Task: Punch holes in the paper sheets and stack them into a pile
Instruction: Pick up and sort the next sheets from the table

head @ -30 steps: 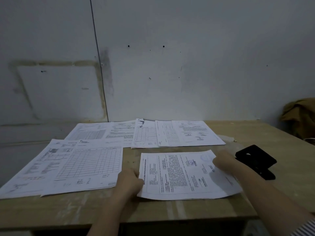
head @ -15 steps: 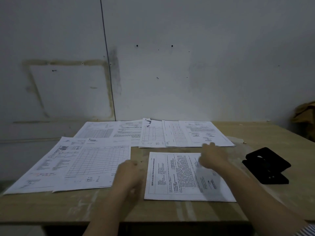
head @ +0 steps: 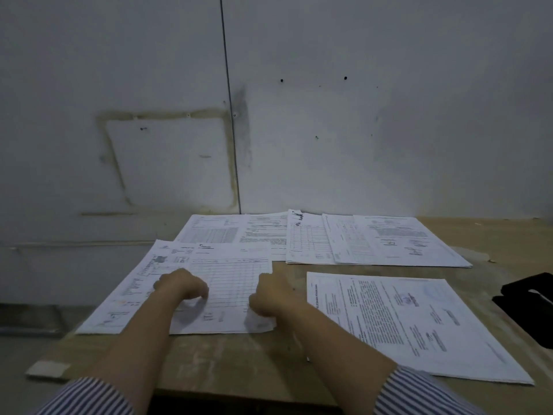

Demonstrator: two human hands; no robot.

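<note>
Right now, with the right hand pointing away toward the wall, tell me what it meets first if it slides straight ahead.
Probably bare table, then the far row of sheets; the right hand sits at the gridded sheet's right edge, depth unclear.

Both hands on the gridded sheet (fingers curled), hole punch far right.

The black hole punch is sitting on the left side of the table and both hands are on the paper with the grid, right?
Not quite. In the head view the black hole punch sits on the right side of the table, at the picture's edge. The rest holds: the left hand and right hand are both on the paper with the grid.
</note>
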